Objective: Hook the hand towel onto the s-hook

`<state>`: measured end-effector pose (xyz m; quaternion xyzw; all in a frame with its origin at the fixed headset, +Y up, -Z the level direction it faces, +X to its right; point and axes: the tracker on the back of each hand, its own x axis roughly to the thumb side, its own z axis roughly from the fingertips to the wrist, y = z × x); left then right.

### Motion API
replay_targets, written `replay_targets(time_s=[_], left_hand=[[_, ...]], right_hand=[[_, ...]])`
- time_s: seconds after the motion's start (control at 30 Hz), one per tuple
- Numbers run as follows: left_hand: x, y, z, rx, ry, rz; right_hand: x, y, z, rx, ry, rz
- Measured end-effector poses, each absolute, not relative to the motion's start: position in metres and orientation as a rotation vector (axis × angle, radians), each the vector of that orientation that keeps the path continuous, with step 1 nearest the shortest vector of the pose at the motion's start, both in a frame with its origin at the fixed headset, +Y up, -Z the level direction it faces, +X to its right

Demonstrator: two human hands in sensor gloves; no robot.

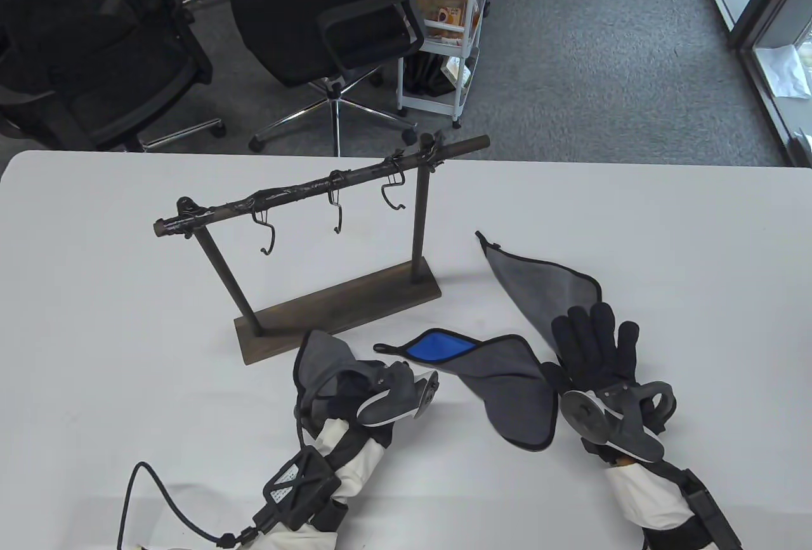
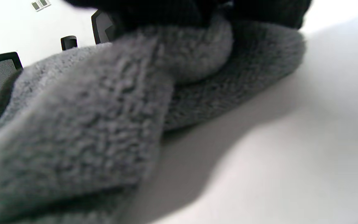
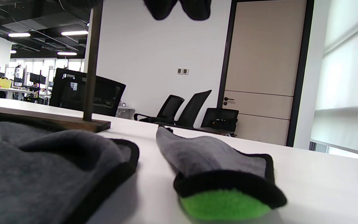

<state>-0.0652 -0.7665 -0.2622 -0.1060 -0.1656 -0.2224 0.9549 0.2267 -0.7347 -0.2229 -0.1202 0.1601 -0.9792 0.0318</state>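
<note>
My left hand (image 1: 380,394) is closed over one grey hand towel (image 1: 327,356) on the white table (image 1: 127,334), just in front of the rack's wooden base (image 1: 339,315). The towel bunches up over my fingers, its peak pointing away from me toward the rack. In the left wrist view its fleecy folds (image 2: 104,102) fill the frame right beneath my grip and touch the table.

My right hand (image 1: 596,347) lies flat and spread, palm down, pressing on a second grey towel (image 1: 539,283). That towel's long axis runs diagonally: its narrow far corner points up-left toward the rack's right post, and the wide end is under my palm. In the right wrist view a green underside (image 3: 225,203) shows at its near edge.

A third grey towel, folded back to show blue (image 1: 438,347), lies between my hands; its pointed tip aims left, toward my left hand.

Three s-hooks (image 1: 336,210) hang bare from the rack's dark bar (image 1: 304,188), well apart from all the towels.
</note>
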Motion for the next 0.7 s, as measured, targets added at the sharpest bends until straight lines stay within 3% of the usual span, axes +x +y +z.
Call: replay_targets(time_s=[0.37, 0.7], left_hand=[[-0.097, -0.757, -0.264, -0.172, -0.29, -0.14], [-0.147, -0.714, -0.258, 0.136, -0.166, 0.198]], right_hand=[[0.226, -0.735, -0.223, -0.379, 0.47, -3.011], [0.224, -0.735, -0.223, -0.388, 0.435, -3.003]])
